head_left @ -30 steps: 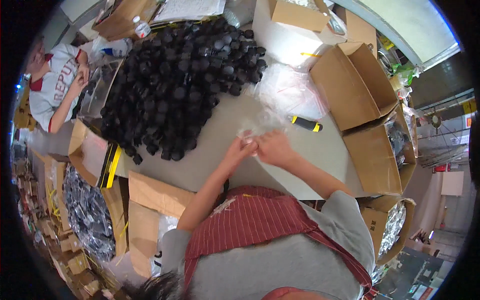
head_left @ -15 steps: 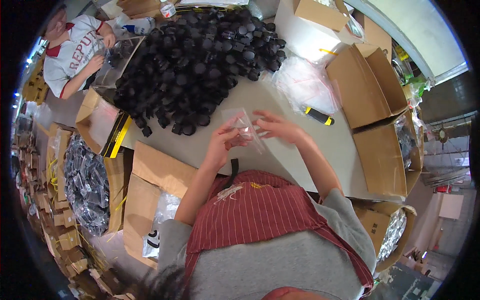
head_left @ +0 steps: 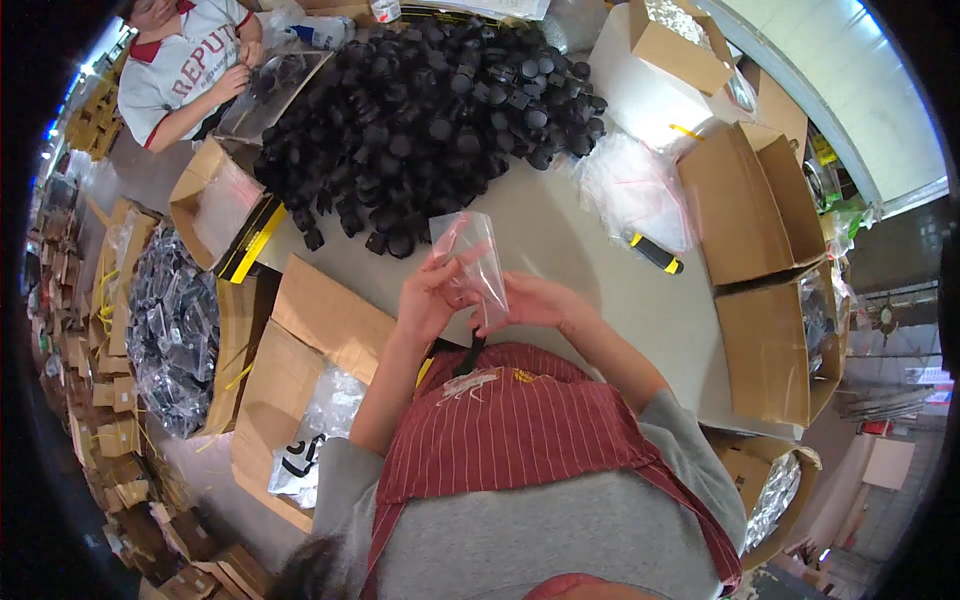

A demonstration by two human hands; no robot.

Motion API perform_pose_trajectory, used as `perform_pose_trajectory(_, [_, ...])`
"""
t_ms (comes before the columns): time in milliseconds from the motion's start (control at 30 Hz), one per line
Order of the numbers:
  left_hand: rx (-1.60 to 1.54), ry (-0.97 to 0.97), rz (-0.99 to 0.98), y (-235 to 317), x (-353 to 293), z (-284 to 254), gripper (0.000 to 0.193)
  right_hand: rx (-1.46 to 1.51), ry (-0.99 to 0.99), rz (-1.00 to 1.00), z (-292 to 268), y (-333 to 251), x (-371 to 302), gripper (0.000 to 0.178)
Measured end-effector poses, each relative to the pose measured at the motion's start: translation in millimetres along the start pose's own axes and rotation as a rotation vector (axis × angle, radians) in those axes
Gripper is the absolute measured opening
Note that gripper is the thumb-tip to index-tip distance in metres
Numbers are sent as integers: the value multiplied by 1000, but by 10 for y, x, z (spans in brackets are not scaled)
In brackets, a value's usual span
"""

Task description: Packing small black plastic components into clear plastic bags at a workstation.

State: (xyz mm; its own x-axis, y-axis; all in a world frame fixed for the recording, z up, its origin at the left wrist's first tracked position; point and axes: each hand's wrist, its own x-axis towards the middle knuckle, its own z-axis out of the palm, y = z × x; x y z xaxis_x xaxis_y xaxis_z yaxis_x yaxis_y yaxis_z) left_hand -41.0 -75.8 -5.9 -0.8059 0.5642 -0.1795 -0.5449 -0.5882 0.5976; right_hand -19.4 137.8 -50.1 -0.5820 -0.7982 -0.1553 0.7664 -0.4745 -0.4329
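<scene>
A small clear plastic bag point(head_left: 478, 245) stands in front of my body, over the near part of the table. My left hand point(head_left: 428, 300) grips it from the left, some fingers showing through the film. The fingers of my right hand point(head_left: 535, 302) close on its lower right edge. Nothing can be made out inside the bag. Beyond my hands lies a large heap of small black parts point(head_left: 430, 130) with round faces. To the right are a loose stack of clear plastic bags point(head_left: 632, 195) and a black and yellow utility knife point(head_left: 657, 253).
Open cardboard boxes point(head_left: 745, 215) line the table's right side. At the left, a carton point(head_left: 222, 205) holds clear bags, and a larger one holds bagged black items point(head_left: 172, 330). A co-worker point(head_left: 190, 75) handles things at the far left. A cardboard flap point(head_left: 325, 315) lies beside my left arm.
My right hand has come in from the right and taken hold of the bag's lower edge. The bag now stands more upright and spread out. The whole view has shifted slightly.
</scene>
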Motion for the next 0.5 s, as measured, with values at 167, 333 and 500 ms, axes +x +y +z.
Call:
perform_pose_trajectory(167, [7,-8,54,88,-19,-72,62,-124,105,-116,-8,-45,-97,51])
perform_pose_trajectory(333, [98,25,-6,173,-97,-106,63,-286,135,-152,59,-194,-161,50])
perform_pose_trajectory(500, [49,-7,-17,64,-59,70,63,-113,120,-142,204,-33,-9,60])
